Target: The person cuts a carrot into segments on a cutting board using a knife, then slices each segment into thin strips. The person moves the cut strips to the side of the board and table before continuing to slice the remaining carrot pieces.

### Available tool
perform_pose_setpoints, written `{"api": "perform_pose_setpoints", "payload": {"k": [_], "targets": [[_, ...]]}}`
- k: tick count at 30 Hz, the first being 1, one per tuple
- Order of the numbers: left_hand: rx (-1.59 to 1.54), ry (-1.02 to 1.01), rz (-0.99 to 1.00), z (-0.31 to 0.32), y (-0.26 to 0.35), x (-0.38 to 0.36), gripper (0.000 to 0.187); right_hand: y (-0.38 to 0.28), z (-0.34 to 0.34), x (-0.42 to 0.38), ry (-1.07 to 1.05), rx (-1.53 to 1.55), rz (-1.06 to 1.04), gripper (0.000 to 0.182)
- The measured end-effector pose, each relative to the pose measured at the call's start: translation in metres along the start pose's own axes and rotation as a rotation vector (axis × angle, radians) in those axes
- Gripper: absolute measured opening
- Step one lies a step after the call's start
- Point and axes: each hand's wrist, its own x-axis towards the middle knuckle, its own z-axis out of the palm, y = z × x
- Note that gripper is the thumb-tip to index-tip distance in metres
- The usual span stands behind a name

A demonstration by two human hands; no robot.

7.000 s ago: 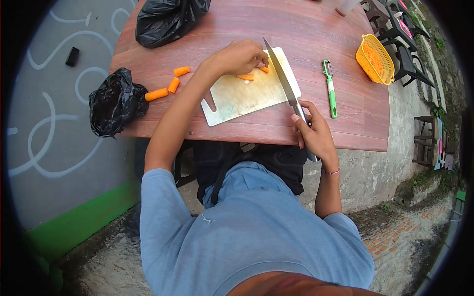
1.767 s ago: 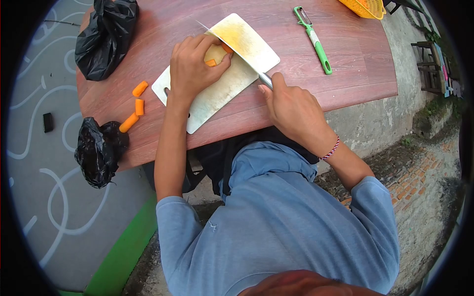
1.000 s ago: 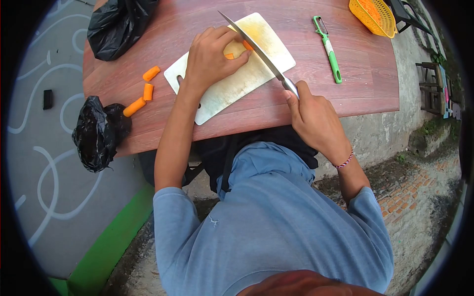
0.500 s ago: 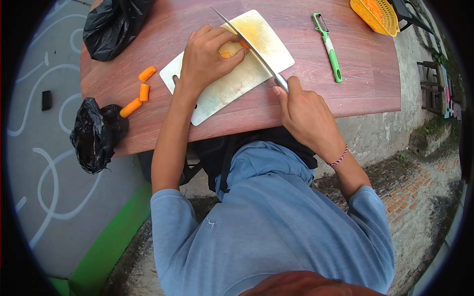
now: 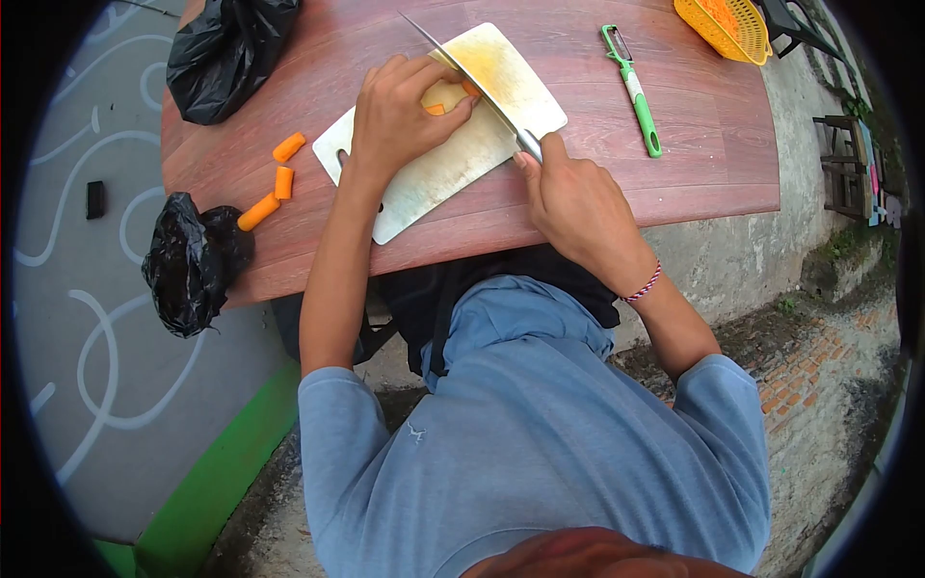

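A white cutting board [image 5: 453,164] with yellowish stains lies at an angle near the table's front edge. My right hand [image 5: 585,207] is closed round the handle of a knife [image 5: 477,85], whose blade slants up and left across the board. Left of the blade, my left hand [image 5: 400,116] is bent over the board, its fingertips by the blade. An orange carrot piece [image 5: 436,110] shows between its thumb and fingers, and another [image 5: 470,88] is at the blade. What its fingertips press on is partly hidden.
Three carrot pieces [image 5: 284,183] lie left of the board. Black plastic bags [image 5: 188,265] rest at the table's left side. A green peeler [image 5: 641,111] lies to the right, and a yellow basket [image 5: 737,43] of orange shreds stands at the back right of the table [image 5: 703,183].
My right hand and the knife have moved slightly left and up. My left hand stays at nearly the same place on the board. The whole view has shifted a little.
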Motion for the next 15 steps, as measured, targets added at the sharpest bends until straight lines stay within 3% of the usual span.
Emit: {"api": "perform_pose_setpoints", "payload": {"k": [10, 15], "targets": [[-0.033, -0.012, 0.004, 0.002, -0.007, -0.002, 0.026, -0.001, -0.027, -0.026, -0.124, 0.084, 0.144, 0.036], [-0.038, -0.001, 0.01, 0.003, -0.01, -0.003, 0.025, -0.003, -0.024, -0.025, -0.093, 0.067, 0.115, 0.036]]}}
